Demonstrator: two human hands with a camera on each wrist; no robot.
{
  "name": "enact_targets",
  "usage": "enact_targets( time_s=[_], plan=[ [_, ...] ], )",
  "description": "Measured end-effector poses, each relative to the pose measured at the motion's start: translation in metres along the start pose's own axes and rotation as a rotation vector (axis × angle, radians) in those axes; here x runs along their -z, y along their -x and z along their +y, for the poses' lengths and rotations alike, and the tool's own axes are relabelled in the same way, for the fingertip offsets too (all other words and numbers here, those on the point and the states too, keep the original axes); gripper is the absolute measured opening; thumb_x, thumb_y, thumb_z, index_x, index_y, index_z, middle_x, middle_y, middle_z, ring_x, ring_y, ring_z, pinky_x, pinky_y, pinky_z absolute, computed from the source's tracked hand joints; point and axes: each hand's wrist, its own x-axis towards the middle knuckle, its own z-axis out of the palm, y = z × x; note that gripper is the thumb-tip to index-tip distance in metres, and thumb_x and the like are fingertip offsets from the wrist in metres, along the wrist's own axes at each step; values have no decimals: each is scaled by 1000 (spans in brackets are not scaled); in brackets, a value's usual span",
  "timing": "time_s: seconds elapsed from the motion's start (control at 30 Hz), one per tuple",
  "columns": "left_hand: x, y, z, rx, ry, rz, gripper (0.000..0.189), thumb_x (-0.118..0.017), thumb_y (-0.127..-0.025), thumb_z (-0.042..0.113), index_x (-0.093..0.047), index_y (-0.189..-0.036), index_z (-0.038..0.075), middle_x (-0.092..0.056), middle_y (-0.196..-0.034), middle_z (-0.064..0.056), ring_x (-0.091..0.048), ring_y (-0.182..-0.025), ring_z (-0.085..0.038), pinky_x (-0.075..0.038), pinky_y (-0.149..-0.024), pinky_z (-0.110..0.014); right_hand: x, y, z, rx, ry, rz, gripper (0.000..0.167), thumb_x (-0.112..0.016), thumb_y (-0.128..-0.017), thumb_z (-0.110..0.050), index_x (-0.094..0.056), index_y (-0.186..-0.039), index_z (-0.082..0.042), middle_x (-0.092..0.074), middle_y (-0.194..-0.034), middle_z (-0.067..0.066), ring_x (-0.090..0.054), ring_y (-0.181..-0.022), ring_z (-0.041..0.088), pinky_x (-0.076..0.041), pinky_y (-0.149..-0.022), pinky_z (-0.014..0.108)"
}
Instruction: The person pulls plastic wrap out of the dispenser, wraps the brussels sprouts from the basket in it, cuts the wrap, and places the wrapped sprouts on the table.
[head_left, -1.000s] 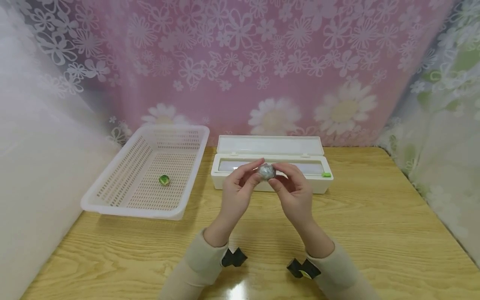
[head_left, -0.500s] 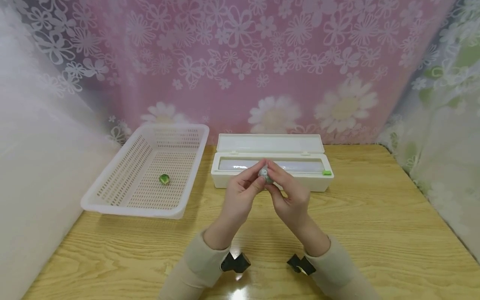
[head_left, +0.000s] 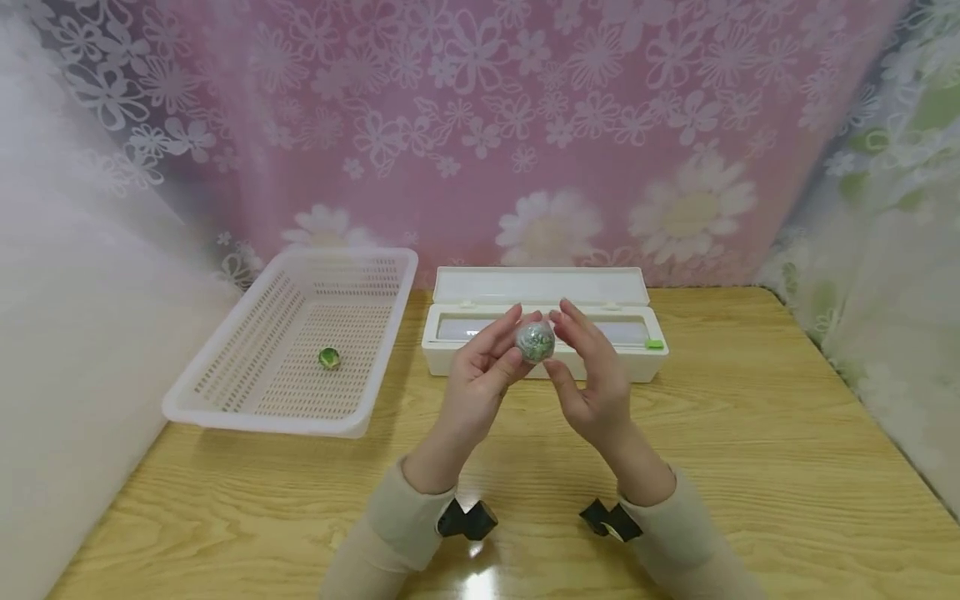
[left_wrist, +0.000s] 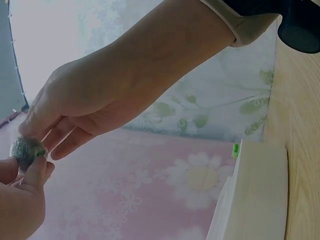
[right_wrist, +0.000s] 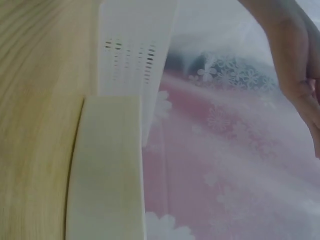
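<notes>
A small green ball wrapped in shiny clear film, like a film-wrapped Brussels sprout [head_left: 536, 342], is held up in front of the white box. My left hand [head_left: 480, 367] holds it between thumb and fingers, as the left wrist view also shows. My right hand [head_left: 596, 375] is at the ball's right side, fingers loosely extended, thumb and fingertips right at its surface. In the right wrist view, part of my left hand [right_wrist: 295, 65] appears at the upper right; the ball is out of that frame.
Behind the hands stands a lidded white cling film box [head_left: 450, 364], lid raised, film roll [head_left: 465, 328] inside, with a green slider [head_left: 654, 344]. At left, a white slotted basket [head_left: 352, 425] holds one Brussels sprout [head_left: 328, 358]. All rest on a wooden table [head_left: 750, 458].
The hands closed together around the ball half a second ago. Since then my right fingers have spread and drawn back slightly, and more of the ball shows.
</notes>
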Motion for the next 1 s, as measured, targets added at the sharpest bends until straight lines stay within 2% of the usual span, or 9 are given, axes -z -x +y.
enact_targets(
  time_s=[0.1,0.23,0.37,0.47,0.63,0.77,0.87,1.0],
  plan=[
    [1,-1,0,13,7,42,46,-50,-88,8,-35,-123,-17,-49,-121,-21,-51,-108,-20,-43,-86,-35,3,-3,0,-68,-26,-31,39,-54,-89,-21,-54,-107,13,-57,-106,23,-54,-99,23,-46,-80,25],
    [2,-1,-1,48,1,101,57,-58,-82,20,-39,-119,-19,-58,-108,-12,-56,-98,-17,-46,-82,-34,3,-4,0,-89,-40,-58,40,-56,-87,-21,-55,-102,16,-55,-94,26,-55,-87,22,-47,-76,22],
    [0,2,-2,80,-59,107,66,-61,-76,27,-40,-122,-16,-55,-110,-25,-58,-92,-12,-48,-79,-30,3,-3,0,-71,-12,-39,39,-58,-84,-22,-58,-99,14,-55,-93,26,-54,-86,25,-46,-77,21],
    [-2,3,-2,69,-110,111,56,-60,-79,18,-42,-120,-16,-51,-110,-33,-58,-89,-10,-49,-77,-28,2,-2,0,-49,1,-20,37,-59,-83,-22,-60,-93,14,-58,-93,25,-55,-88,28,-46,-78,22],
    [-6,4,-1,33,-196,77,33,-48,-85,-9,-44,-116,-19,-51,-108,-34,-58,-89,-9,-49,-76,-30,-1,1,-1,1,-9,46,35,-63,-80,-19,-62,-82,15,-59,-83,25,-56,-81,29,-47,-75,22],
    [-5,3,0,14,-243,47,31,-45,-85,-13,-44,-115,-19,-51,-108,-33,-57,-89,-8,-50,-76,-30,-3,2,0,21,-3,73,32,-64,-79,-18,-63,-79,14,-59,-80,24,-56,-77,30,-48,-74,23],
    [-1,0,0,25,-243,38,32,-45,-87,-10,-44,-118,-17,-52,-108,-31,-56,-90,-9,-49,-77,-29,-2,2,2,3,8,30,34,-63,-81,-19,-62,-84,15,-59,-86,25,-56,-80,30,-47,-76,23],
    [6,-3,-1,69,-172,34,34,-46,-87,-8,-43,-121,-13,-50,-114,-21,-54,-97,-15,-46,-83,-32,3,2,6,-65,-28,-59,35,-60,-84,-21,-61,-91,14,-58,-98,26,-56,-92,27,-46,-81,23]
  ],
)
